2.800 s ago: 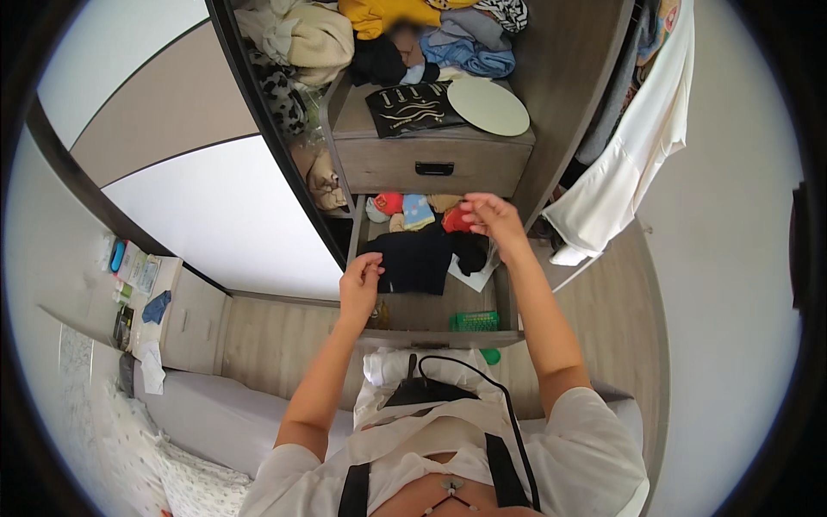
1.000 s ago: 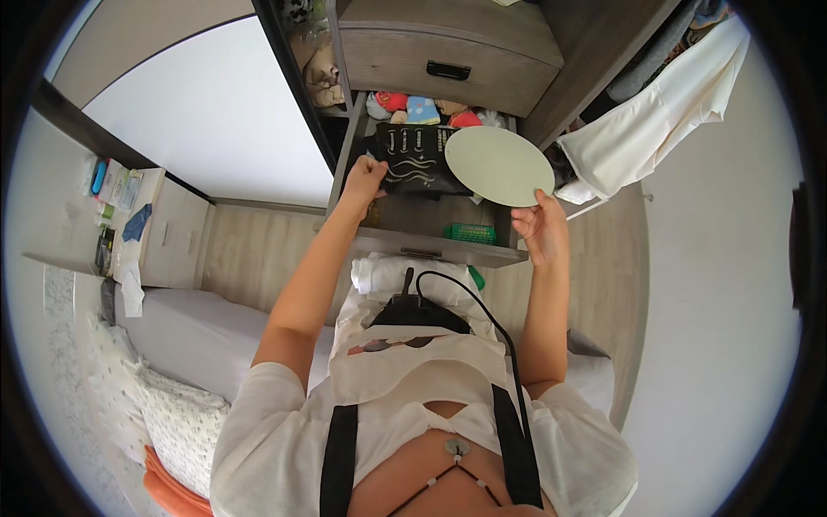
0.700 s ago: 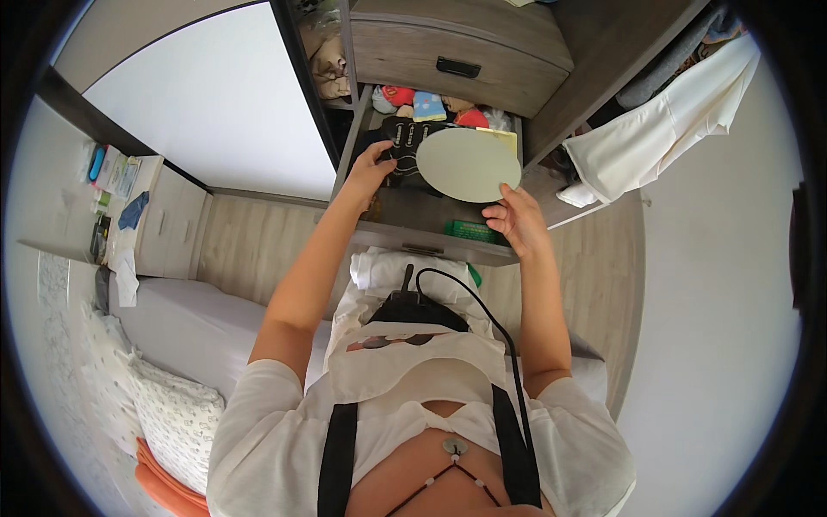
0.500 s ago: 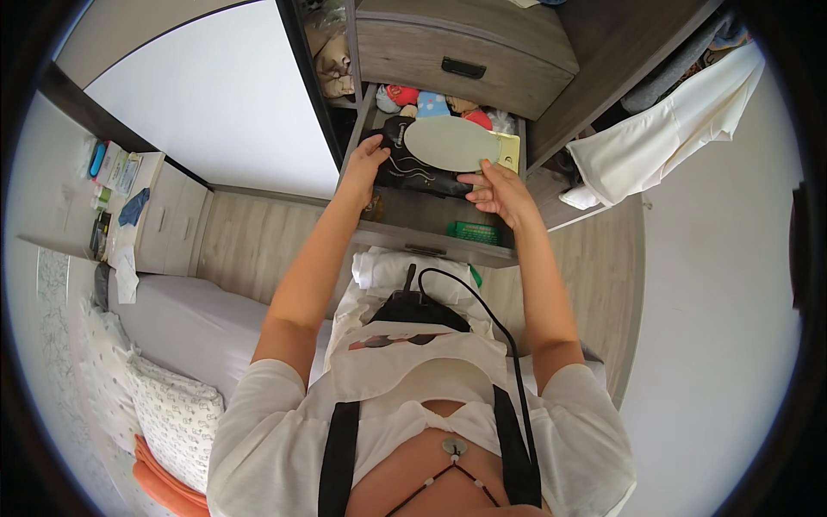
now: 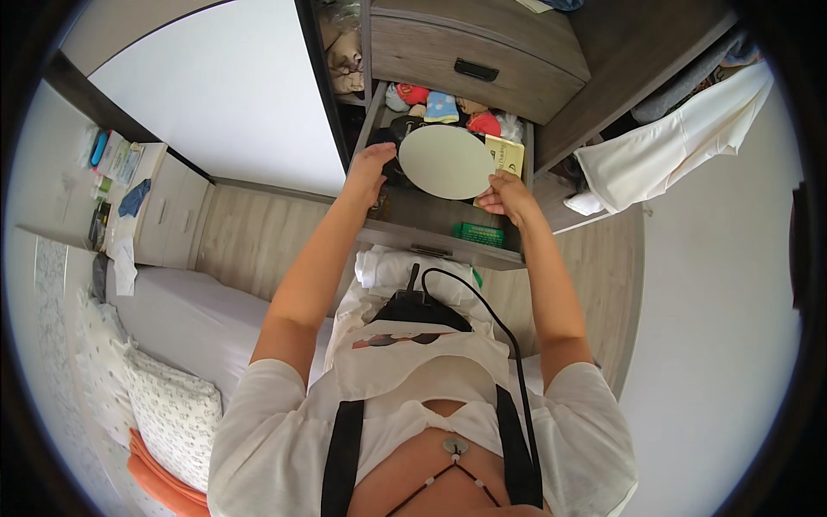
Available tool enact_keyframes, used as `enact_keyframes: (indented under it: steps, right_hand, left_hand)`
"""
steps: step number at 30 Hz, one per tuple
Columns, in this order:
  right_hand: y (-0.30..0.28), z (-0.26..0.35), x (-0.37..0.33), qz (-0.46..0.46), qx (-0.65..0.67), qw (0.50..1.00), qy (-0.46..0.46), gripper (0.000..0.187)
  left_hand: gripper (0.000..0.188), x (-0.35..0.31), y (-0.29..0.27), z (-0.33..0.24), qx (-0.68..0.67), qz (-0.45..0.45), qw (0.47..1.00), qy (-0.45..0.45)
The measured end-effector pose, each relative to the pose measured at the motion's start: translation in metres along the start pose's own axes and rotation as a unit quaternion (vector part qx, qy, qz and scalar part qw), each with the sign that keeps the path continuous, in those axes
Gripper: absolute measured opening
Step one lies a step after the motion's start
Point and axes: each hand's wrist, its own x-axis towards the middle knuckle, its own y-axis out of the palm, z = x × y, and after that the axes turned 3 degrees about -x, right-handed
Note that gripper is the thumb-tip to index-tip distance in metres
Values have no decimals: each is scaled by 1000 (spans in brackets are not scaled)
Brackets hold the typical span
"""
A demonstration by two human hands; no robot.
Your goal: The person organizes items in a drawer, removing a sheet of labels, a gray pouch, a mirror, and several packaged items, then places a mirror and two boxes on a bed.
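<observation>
An oval mirror [image 5: 446,162] with a smooth pale face lies tilted over the open drawer [image 5: 431,207]. My right hand [image 5: 506,196] pinches its lower right edge between thumb and fingers. Close to the mirror's left edge is my left hand [image 5: 370,172], its fingers stretched out and the thumb apart; I see nothing in it. Behind the mirror and partly covered by it sits a black pouch or package [image 5: 401,129]. A yellow printed card [image 5: 506,158] sticks out at the mirror's right, just above my right fingers.
Rolled colourful socks [image 5: 441,107] fill the drawer's back. A green box [image 5: 479,233] lies near its front. Above is a closed wooden drawer [image 5: 474,52]. White cloth [image 5: 672,142] hangs at the right. A bed [image 5: 198,302] is on the left; a black cable [image 5: 495,319] crosses my front.
The mirror has tilted and shifted slightly nearer to me. My left hand has come off the black package, which now sits lower behind the mirror. My right fingers have closed on the mirror's edge.
</observation>
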Motion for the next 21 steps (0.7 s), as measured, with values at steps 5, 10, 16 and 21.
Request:
enact_keyframes:
  steps: [5, 10, 16, 21]
  right_hand:
    - [5, 9, 32, -58, -8, 997, -56, 24]
    - [7, 30, 6, -234, -426, 856, -175, 50]
    - [6, 6, -31, -100, -586, 766, -245, 81]
    - [17, 13, -30, -64, -696, 696, -166, 95]
  left_hand:
    - [25, 3, 8, -3, -63, -12, 997, 40]
    - [30, 9, 3, 8, 158, -38, 959, 234]
    - [38, 8, -1, 15, 325, 6, 884, 335]
    - [70, -17, 23, 19, 626, 45, 708, 325]
